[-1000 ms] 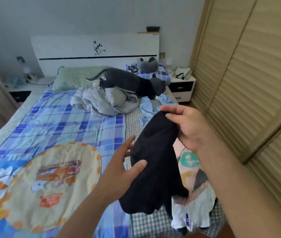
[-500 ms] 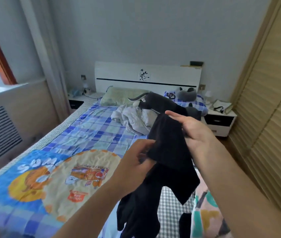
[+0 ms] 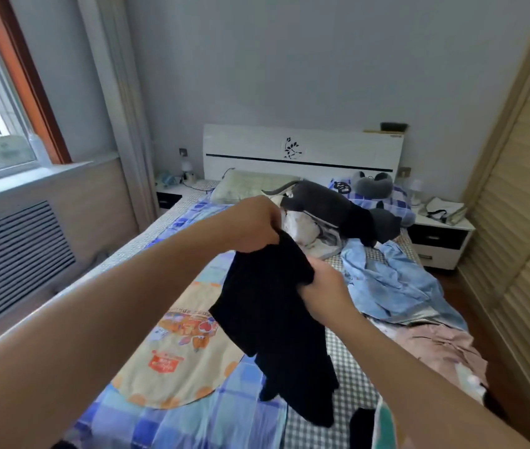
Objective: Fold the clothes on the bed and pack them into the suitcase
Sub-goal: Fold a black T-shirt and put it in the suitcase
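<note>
While the black garment (image 3: 276, 322) hangs lengthwise above the bed (image 3: 173, 325), left hand (image 3: 253, 226) grips its top edge; right hand (image 3: 325, 293), lower and nearer, grips the adjoining edge.

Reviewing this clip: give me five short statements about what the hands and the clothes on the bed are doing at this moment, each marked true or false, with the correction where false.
1. Both hands grip the black garment. True: the left hand and right hand each hold its upper edge.
2. The black garment lies folded flat on the bed. False: it hangs unfolded in the air.
3. A light blue garment lies crumpled on the bed to the right of the hands. True.
4. An open suitcase sits on the bed. False: no suitcase is in view.
5. A pink garment is held in the right hand. False: it lies on the bed's right edge.
</note>
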Motion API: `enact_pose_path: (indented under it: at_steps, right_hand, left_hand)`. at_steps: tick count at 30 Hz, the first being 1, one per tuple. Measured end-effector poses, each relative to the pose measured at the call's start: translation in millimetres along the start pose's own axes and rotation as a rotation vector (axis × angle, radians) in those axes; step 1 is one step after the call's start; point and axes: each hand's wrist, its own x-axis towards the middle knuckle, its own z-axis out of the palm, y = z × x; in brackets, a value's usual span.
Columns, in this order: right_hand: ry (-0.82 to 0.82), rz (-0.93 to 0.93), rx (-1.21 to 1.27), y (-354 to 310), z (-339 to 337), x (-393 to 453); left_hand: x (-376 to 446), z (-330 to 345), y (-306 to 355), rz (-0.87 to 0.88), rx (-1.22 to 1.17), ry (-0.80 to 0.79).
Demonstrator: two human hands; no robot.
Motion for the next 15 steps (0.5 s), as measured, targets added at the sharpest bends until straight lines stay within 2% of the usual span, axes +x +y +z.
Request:
enact_pose_path:
  at_steps: [3,6,9,11,13,15]
  right_hand:
    - [0.123,0.080,-0.242,30.2,-4.6,2.6]
    - [0.186,0.020,-0.214,32.2,-19.1,7.7]
    - [0.075,-0.079,0.068,15.4,-29.2,20.0]
    - [0.014,-0.095,0.167,2.6,-33.9,26.8]
    - [-0.030,-0.060,0.200,-10.7,-43.5,34.4]
    - [-0.082,-0.072,0.196,-19.1,-54.7,42.9]
  left_hand:
    - [-7.3,-6.7,-30.1,-0.024,0.198,-0.031]
    - [-10.2,-0.1,-73.9,-0.068,0.235,0.054]
    - [-7.2,9.2,-109.0,-0.206,-0.202,0.257]
    - [-6.5,10.3,-126.5,-0.273,-0.376,0.408]
    - [-8.0,4.1,-140.3,-0.241,-0.308,0.475]
    - [-10.8,-9.9,-149.2,-0.161,-0.123,0.483]
